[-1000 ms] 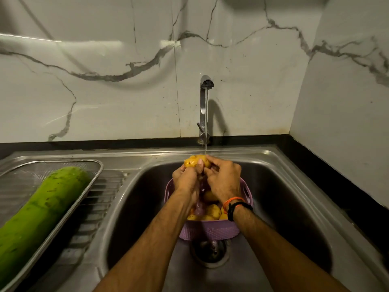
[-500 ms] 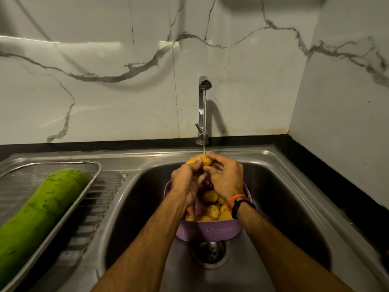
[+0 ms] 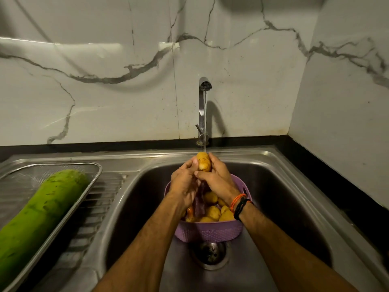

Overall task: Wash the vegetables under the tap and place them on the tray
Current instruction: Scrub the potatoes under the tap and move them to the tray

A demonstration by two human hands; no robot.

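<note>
Both hands, left hand (image 3: 185, 180) and right hand (image 3: 216, 178), clamp one potato (image 3: 203, 162) in a shared grip under the tap (image 3: 203, 106) stream. Directly below: purple basket (image 3: 208, 231) of potatoes in the sink (image 3: 294, 207). Tray (image 3: 92, 175) on the surface to the left (holds a green gourd (image 3: 42, 209)).

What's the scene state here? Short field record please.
held: potato, gripped by left hand and right hand
tap: running, stream lands on potato
basket: purple, in sink, more potatoes inside
tray: on drainboard left of the sink, holds green gourd
</note>
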